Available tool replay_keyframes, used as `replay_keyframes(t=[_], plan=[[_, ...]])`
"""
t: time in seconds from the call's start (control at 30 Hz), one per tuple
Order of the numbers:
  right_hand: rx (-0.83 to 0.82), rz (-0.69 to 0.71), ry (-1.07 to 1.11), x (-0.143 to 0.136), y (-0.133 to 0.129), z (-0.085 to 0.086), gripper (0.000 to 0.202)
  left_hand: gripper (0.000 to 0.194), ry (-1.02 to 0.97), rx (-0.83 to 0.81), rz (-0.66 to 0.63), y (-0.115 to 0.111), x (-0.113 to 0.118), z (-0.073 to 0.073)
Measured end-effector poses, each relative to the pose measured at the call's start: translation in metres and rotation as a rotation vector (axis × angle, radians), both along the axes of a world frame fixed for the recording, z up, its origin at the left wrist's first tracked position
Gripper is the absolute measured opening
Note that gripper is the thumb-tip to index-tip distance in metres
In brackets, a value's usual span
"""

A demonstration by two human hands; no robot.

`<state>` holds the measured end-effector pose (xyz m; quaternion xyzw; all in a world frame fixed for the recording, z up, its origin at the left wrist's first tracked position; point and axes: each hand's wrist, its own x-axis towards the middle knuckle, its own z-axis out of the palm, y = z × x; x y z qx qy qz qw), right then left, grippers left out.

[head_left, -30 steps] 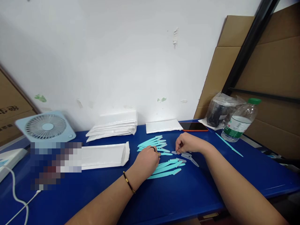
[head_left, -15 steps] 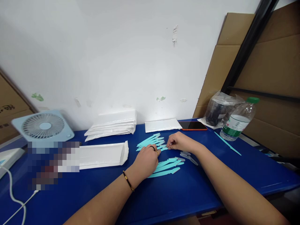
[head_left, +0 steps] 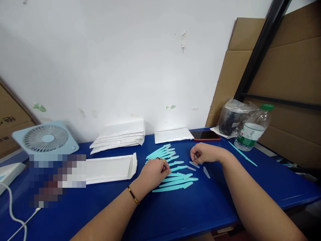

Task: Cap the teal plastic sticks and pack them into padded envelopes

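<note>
My left hand (head_left: 156,171) is closed, thumb and fingers pinching the handle of a turquoise eyebrow razor (head_left: 179,167). Beyond it, several more razors (head_left: 162,150) lie fanned out in a row, handles to the left. Nearer to me, another group of turquoise razors (head_left: 175,184) rests on the blue table (head_left: 200,207). To the right, my right hand (head_left: 200,153) has its fingers curled down, closed on one of the small clear blade caps (head_left: 194,164); its fingertips are partly hidden. A separate clear cap (head_left: 206,172) lies just right of it.
White padded envelopes (head_left: 120,135) are stacked by the wall, one envelope (head_left: 107,169) lying in front. Another white packet (head_left: 173,135) sits beside a phone (head_left: 205,135). A water bottle (head_left: 253,130), a lone razor (head_left: 242,154) and a bagged dark object (head_left: 228,120) are right; a fan (head_left: 47,138) is left.
My right hand has moved right, off the razor row to the clear caps. My left hand has shifted slightly toward me and left, and the caps lie differently.
</note>
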<state>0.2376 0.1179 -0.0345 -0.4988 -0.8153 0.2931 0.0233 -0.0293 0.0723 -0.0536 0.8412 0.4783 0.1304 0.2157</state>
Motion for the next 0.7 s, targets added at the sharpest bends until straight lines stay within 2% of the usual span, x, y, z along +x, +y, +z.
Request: replay_keyframes(t=[0.13, 0.33, 0.5, 0.7], plan=[[0.037, -0.037, 0.117, -0.003, 0.000, 0.000, 0.014, 0.020, -0.064, 0.062, 0.061, 0.004, -0.004, 0.002], [0.004, 0.037, 0.385, -0.020, -0.008, 0.008, 0.027, 0.016, -0.132, 0.111, 0.080, 0.010, -0.010, 0.001], [-0.014, 0.051, 0.394, -0.030, -0.009, 0.006, 0.029, 0.013, -0.148, 0.118, 0.078, 0.012, -0.011, 0.000], [0.054, 0.078, 0.353, -0.038, -0.011, 0.003, 0.023, 0.013, -0.142, 0.112, 0.060, 0.012, -0.011, -0.002]])
